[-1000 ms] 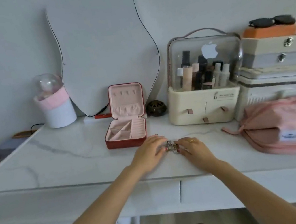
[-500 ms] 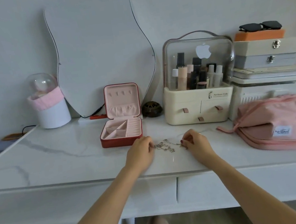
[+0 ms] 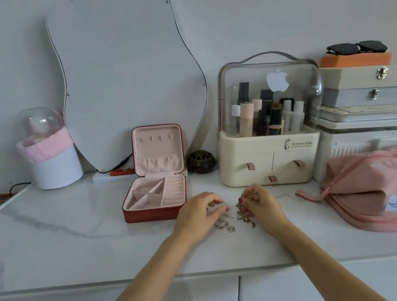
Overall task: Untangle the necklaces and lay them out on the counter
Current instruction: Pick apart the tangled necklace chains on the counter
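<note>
Presently, at the centre of the frame, the left hand point(image 3: 196, 215) and right hand point(image 3: 258, 204) sit close together over the necklaces point(image 3: 229, 224), a small tangled cluster lying on the white marble worktop point(image 3: 77, 245). Each grip appears curled and pinching fine chain; the exact contact is too small to confirm. Left of the hands, the open red jewellery box point(image 3: 155, 203) stands just beside the left hand; a sideways pull could knock it. At centre, pulling the chains apart too firmly risks tightening the knot or snapping a link. A loosened pendant could slide toward the lower edge. Right of the frame, the pink pouch point(image 3: 383, 187) strap lies near enough to snag a chain.
</note>
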